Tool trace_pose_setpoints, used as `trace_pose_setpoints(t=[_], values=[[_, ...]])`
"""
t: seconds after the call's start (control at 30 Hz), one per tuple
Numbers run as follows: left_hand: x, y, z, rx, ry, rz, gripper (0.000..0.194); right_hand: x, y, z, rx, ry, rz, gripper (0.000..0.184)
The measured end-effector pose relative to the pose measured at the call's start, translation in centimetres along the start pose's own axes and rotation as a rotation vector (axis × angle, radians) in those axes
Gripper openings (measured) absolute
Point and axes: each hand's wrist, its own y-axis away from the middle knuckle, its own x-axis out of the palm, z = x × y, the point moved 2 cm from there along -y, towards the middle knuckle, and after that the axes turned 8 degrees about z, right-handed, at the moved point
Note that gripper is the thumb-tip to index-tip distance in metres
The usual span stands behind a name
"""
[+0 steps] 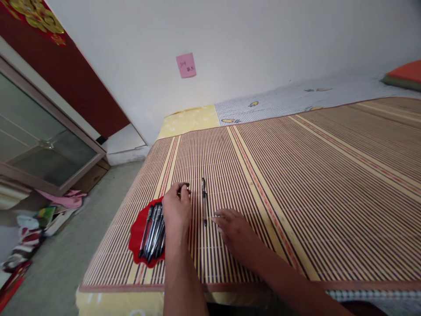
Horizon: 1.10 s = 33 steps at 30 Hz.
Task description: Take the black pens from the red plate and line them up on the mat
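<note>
A single pen (204, 202) with a clear barrel and black ends lies lengthwise on the striped mat, between my two hands. To its left, my left hand (177, 206) hovers over the right edge of a red scalloped dish (136, 235). Its fingers are curled together; a small dark bit shows by the fingertips, but what they hold, if anything, is hidden. Several similar pens (153, 232) are heaped in the dish, partly covered by that hand and wrist. My right hand (233, 228) is low over the mat, fingers stretched toward the pen's lower end and apart from it.
The striped mat (315, 193) covers a bed beside a white wall bearing a pink note (186, 65). A red and green folded item (404, 75) lies at the far right. On the floor at left are a glass-panelled door (49, 131) and piled clothes (26, 241).
</note>
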Motion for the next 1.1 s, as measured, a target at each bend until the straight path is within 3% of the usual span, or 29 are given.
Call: trace_pose_setpoints(t=[0.13, 0.23, 0.3, 0.43, 0.53, 0.7, 0.83, 0.93, 1.0, 1.1], values=[[-0.4, 0.1, -0.9, 0.040, 0.105, -0.054, 0.020, -2.0, 0.1, 0.0, -0.012, -0.242, -0.168, 0.021], [0.0, 0.4, -1.9, 0.063, 0.158, 0.019, 0.019, -3.9, 0.1, -0.4, 0.027, -0.331, -0.279, 0.020], [0.6, 0.9, -2.9, 0.081, 0.128, 0.146, 0.021, -5.2, 0.1, -0.8, 0.059, -0.365, -0.365, 0.020], [2.2, 2.5, -5.3, 0.151, -0.001, 0.526, 0.022, -7.2, 0.7, -2.2, 0.200, -0.449, -0.526, 0.018], [2.8, 3.6, -6.7, 0.169, -0.089, 0.622, 0.018, -8.2, 1.2, -3.3, 0.328, -0.502, -0.618, 0.020], [2.6, 4.6, -8.1, 0.197, -0.182, 0.584, 0.013, -9.9, 1.7, -3.8, 0.404, -0.564, -0.740, 0.022], [1.3, 4.8, -7.7, 0.199, -0.131, 0.562, 0.012, -11.7, 2.0, -3.9, 0.382, -0.622, -0.833, 0.019], [-1.3, 4.7, -5.3, 0.134, -0.108, 0.475, 0.014, -12.9, 2.5, -4.6, 0.357, -0.642, -0.937, 0.017], [-3.9, 4.8, -2.5, 0.024, -0.166, 0.297, 0.017, -13.5, 2.8, -5.2, 0.330, -0.667, -1.014, 0.015], [-8.2, 5.6, 2.4, -0.247, -0.407, 0.025, 0.018, -14.2, 3.3, -5.6, 0.282, -0.706, -1.081, 0.011]])
